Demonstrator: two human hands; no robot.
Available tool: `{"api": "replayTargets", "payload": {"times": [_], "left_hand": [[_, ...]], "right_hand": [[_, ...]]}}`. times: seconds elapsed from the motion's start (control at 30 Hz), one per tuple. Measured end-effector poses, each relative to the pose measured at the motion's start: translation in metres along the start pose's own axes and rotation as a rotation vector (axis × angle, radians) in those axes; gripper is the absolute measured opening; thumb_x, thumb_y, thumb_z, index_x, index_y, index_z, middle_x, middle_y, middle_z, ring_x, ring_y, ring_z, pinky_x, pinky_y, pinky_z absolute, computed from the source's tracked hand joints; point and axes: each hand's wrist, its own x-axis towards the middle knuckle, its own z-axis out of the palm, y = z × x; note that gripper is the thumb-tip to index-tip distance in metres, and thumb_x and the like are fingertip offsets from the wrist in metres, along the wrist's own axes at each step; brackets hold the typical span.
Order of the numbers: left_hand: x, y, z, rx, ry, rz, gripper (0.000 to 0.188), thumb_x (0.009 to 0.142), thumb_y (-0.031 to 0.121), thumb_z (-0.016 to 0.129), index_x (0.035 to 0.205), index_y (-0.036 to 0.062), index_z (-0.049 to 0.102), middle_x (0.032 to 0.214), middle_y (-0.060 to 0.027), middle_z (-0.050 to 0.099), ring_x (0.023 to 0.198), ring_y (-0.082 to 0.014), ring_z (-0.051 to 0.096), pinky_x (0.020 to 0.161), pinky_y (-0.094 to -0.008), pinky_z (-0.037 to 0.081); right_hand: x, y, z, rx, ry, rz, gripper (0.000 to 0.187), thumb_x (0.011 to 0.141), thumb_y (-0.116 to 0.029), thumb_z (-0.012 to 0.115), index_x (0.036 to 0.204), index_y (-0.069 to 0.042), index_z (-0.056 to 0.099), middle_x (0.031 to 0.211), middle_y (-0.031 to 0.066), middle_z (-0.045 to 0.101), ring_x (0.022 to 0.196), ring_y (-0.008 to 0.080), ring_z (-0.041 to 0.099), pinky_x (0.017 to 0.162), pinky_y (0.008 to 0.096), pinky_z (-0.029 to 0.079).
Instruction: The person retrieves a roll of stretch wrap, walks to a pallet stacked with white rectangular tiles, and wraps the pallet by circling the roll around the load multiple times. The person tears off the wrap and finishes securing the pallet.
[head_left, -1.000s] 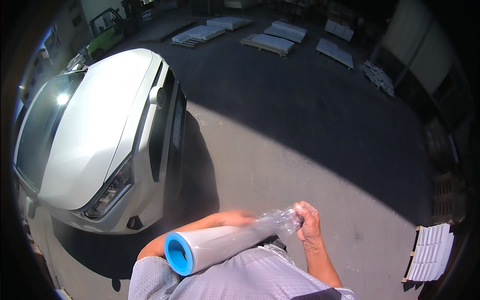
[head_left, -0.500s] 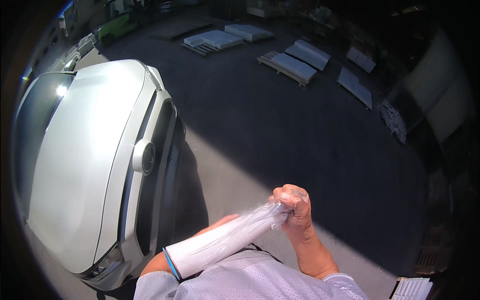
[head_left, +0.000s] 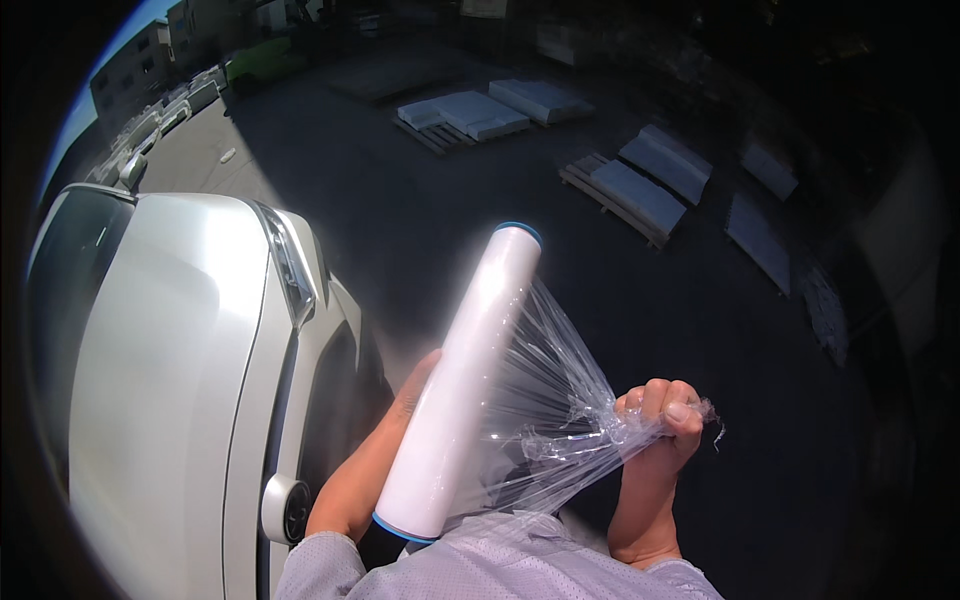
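Observation:
A long roll of clear stretch film stands tilted in front of my chest, its top end leaning away and to the right. Blue rims show at both ends. My left hand holds the roll from its left and far side; the roll hides most of its fingers. Closed in a fist, my right hand grips the gathered end of the film. Between fist and roll the clear film fans out, pulled taut and creased, with a loose scrap poking out past the fist.
A white car stands close on my left, its front end beside my left arm. Farther off, pallets with pale slabs and more stacked slabs lie on dark, shaded ground. Something green stands at the far left.
The roll has swung from lying across my body to a steeper tilt. My right hand has pulled the film out from it to the right. The view has shifted along the car.

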Motion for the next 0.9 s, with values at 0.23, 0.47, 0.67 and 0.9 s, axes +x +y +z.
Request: {"api": "replayTargets", "payload": {"times": [0.23, 0.47, 0.67, 0.9], "left_hand": [[0.137, 0.21, 0.018, 0.033, -0.065, 0.713, 0.048, 0.092, 0.043, 0.053, 0.124, 0.0083, 0.053, 0.097, -0.0154, 0.061, 0.079, -0.0284, 0.062, 0.072, -0.0393, 0.056], [0.271, 0.397, -0.035, 0.159, -0.726, 0.519, 0.06, 0.1, 0.045, 0.025, 0.12, -0.0051, 0.052, 0.086, -0.027, 0.062, 0.089, -0.0412, 0.063, 0.08, -0.0482, 0.053], [0.376, 0.504, -0.014, 0.269, -0.541, -0.023, 0.048, 0.099, 0.034, 0.039, 0.095, -0.0069, 0.064, 0.066, -0.0164, 0.062, 0.067, -0.0245, 0.061, 0.072, -0.0324, 0.05], [0.486, 0.71, 0.038, 0.95, -0.299, -0.132, 0.038, 0.094, 0.03, 0.054, 0.11, -0.0045, 0.062, 0.091, -0.0139, 0.068, 0.085, -0.0192, 0.063, 0.078, -0.0305, 0.051]], "right_hand": [[0.263, 0.107, -0.058, 0.094, -0.124, 0.115, 0.03, 0.082, -0.012, 0.051, 0.058, -0.013, 0.033, 0.052, -0.0002, 0.036, 0.044, 0.0095, 0.028, 0.043, 0.0274, 0.031], [0.497, 0.272, -0.106, 0.215, 0.089, 0.331, 0.037, 0.085, -0.012, 0.055, 0.059, -0.017, 0.029, 0.054, -0.0033, 0.03, 0.046, 0.007, 0.025, 0.041, 0.0245, 0.024], [0.663, 0.369, -0.092, 0.174, 0.053, 0.27, 0.034, 0.082, -0.014, 0.055, 0.059, -0.016, 0.03, 0.052, -0.0032, 0.026, 0.045, 0.0088, 0.022, 0.042, 0.0271, 0.022], [0.905, 0.481, -0.149, 0.054, 0.43, 0.123, 0.033, 0.081, -0.015, 0.058, 0.061, -0.018, 0.032, 0.056, -0.0038, 0.03, 0.048, 0.0083, 0.026, 0.043, 0.0243, 0.022]]}}
